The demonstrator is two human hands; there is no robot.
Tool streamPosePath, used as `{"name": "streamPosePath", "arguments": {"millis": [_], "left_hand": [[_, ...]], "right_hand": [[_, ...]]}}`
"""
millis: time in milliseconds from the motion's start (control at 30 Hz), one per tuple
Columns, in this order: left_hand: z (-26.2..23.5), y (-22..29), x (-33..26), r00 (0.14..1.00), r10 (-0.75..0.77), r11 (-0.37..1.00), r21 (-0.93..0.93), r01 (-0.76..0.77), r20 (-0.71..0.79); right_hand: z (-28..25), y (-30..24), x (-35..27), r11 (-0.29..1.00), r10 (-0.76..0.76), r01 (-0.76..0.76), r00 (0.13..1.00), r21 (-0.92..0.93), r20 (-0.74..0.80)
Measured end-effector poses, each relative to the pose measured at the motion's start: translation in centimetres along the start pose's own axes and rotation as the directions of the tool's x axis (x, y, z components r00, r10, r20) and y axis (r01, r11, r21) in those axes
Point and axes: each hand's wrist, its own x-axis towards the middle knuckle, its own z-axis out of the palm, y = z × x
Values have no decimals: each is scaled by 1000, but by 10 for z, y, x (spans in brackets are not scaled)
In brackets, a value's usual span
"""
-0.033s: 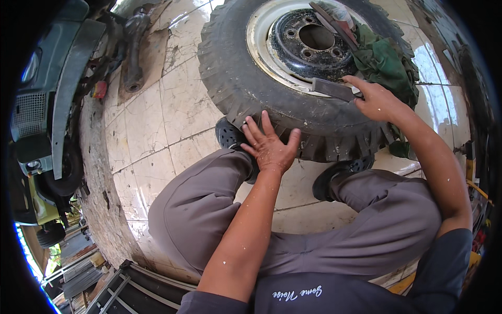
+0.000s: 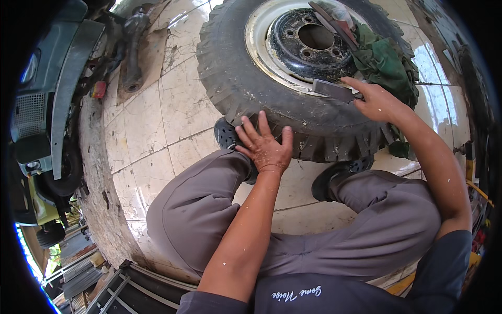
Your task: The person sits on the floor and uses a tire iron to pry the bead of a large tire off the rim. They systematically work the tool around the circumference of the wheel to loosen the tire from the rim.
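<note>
One lug-tread tire [image 2: 227, 78] is lying sideways.
Right hand [image 2: 377, 102] is gripping a scraper [image 2: 331, 90]; left hand [image 2: 268, 150] is splaying open.

The left arm [image 2: 240, 230] reaches forward and looks almost straight. The left hand [image 2: 265, 152] is spread wide with its back facing up, fingers pointing forward and thumb held apart on the right. The right arm [image 2: 439, 157] bends at the elbow. The right hand [image 2: 380, 103] is curled up, and its pointer finger sticks out to the left.
</note>
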Motion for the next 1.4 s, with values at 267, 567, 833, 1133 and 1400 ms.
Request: {"name": "streamPosePath", "arguments": {"millis": [267, 567, 833, 1133, 1400], "left_hand": [[-4, 4, 67, 938, -269, 961, -125, 247, -216], [12, 8, 68, 898, -174, 981, -146, 125, -404], [9, 8, 70, 893, -161, 985, -130, 117, -420], [11, 7, 69, 889, -167, 985, -103, 136, -426], [8, 8, 69, 894, -184, 981, -126, 145, -409]], "right_hand": [[-11, -12, 10, 994, 40, -20, 984, -112, 175], [4, -33, 19, 998, -5, 12, 995, -61, 102], [-6, -33, 14, 990, 45, -27, 991, -141, 128], [-13, -41, 13, 974, 84, -52, 987, -218, 138], [-12, -40, 17, 972, 41, -10, 991, -235, 125]]}}
